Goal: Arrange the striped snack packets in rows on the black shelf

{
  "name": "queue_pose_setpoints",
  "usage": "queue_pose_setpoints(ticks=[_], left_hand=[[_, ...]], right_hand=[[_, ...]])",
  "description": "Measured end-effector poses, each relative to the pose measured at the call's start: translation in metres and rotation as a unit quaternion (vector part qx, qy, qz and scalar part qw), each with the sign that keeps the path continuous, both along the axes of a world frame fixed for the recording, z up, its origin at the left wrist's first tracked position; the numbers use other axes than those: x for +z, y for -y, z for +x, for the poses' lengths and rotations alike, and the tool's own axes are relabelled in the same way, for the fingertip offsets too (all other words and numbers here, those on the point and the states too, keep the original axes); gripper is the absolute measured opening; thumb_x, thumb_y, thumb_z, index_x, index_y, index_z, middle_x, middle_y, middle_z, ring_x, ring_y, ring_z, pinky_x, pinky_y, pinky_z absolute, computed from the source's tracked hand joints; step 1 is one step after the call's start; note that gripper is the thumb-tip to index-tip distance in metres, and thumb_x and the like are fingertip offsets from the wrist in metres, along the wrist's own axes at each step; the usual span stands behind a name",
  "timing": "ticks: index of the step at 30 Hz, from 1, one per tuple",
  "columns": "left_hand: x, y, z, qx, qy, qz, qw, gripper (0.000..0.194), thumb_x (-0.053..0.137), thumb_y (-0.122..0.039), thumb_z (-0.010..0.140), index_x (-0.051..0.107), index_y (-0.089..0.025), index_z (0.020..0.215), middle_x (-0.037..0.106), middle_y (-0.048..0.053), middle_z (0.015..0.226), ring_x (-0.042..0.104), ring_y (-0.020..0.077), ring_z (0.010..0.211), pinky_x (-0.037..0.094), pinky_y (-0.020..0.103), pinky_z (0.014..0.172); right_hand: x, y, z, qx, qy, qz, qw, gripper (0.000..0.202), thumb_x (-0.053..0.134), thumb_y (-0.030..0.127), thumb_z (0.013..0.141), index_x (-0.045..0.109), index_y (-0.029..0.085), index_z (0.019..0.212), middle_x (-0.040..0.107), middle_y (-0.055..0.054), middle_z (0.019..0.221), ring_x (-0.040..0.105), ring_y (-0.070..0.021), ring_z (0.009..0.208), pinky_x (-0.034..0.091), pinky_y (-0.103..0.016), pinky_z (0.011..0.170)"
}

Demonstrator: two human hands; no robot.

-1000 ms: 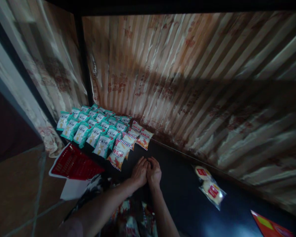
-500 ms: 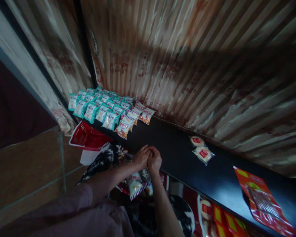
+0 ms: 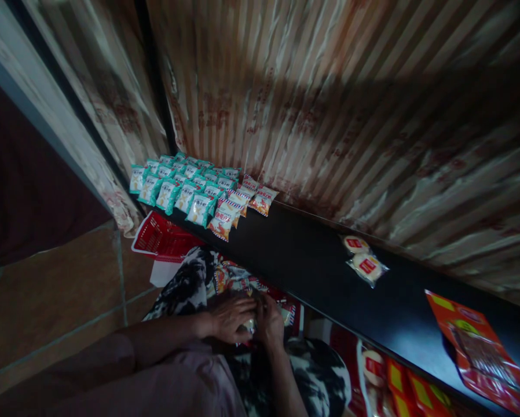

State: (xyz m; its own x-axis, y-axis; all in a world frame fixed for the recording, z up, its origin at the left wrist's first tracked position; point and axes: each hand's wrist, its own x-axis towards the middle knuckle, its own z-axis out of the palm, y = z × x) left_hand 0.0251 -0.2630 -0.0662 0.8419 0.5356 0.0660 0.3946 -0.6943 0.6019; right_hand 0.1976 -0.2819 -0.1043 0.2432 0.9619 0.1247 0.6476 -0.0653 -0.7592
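Both hands are low over a basket of snack bags (image 3: 229,271) between the knees, below the front edge of the black shelf (image 3: 281,243). My left hand (image 3: 233,317) lies over the bags with its fingers stretched out, the thumb apart. Close beside it, my right hand (image 3: 268,319) has curled fingers; dim light hides what is in them. A pale snack bag (image 3: 249,327) shows between the two hands. On the shelf's left end stand rows of teal snack bags (image 3: 184,197), with several orange-and-white snack bags (image 3: 223,219) beside them.
Two round wrapped snacks (image 3: 366,265) lie mid-shelf, and a large red-orange packet (image 3: 481,341) lies at the right. A red basket (image 3: 167,237) sits under the shelf's left end. More packets (image 3: 396,382) show below the right. A striped curtain (image 3: 312,116) hangs behind.
Both hands have dropped from the shelf's front edge down to the bags in the basket. My left hand's fingers have spread. The view has shifted slightly; items on the shelf stay put.
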Motion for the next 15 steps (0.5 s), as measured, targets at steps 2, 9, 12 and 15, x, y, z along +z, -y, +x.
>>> queue_pose_setpoints(ticks=[2,9,12,15], left_hand=[[-0.003,0.009,-0.007,-0.018,-0.031,-0.020,0.999,0.069,0.060,-0.048,0.076,0.039,-0.020,0.136,0.036,0.013,0.146,0.027,0.0259,0.138,0.023,0.041,0.114],[-0.018,0.018,0.001,0.103,-0.075,-0.004,0.992,0.063,0.060,-0.027,0.076,0.038,-0.018,0.135,0.027,0.013,0.151,0.018,0.0277,0.140,0.017,0.048,0.113],[-0.024,0.012,0.003,0.113,-0.042,-0.020,0.992,0.062,0.058,-0.020,0.074,0.041,-0.020,0.133,0.035,0.010,0.147,0.026,0.0252,0.138,0.020,0.044,0.113],[-0.023,0.003,0.000,0.104,0.005,-0.056,0.993,0.064,0.058,-0.016,0.069,0.044,-0.018,0.131,0.045,0.010,0.140,0.037,0.0232,0.132,0.025,0.038,0.112]], right_hand=[[-0.010,0.009,0.006,0.002,-0.019,-0.088,0.996,0.039,0.038,0.039,0.080,0.068,0.019,0.095,0.071,-0.011,0.093,0.066,-0.0253,0.086,0.051,-0.039,0.079],[-0.009,0.006,0.000,0.032,-0.053,-0.120,0.991,0.038,0.042,0.043,0.080,0.071,0.023,0.096,0.072,-0.007,0.084,0.068,-0.0241,0.079,0.053,-0.036,0.072],[-0.006,0.005,-0.004,0.038,-0.055,-0.093,0.993,0.037,0.044,0.043,0.080,0.072,0.023,0.094,0.072,-0.008,0.085,0.067,-0.0232,0.078,0.053,-0.034,0.070],[-0.007,0.007,-0.003,0.050,-0.030,-0.007,0.998,0.036,0.050,0.047,0.079,0.073,0.021,0.089,0.072,-0.010,0.084,0.067,-0.0229,0.080,0.053,-0.031,0.070]])
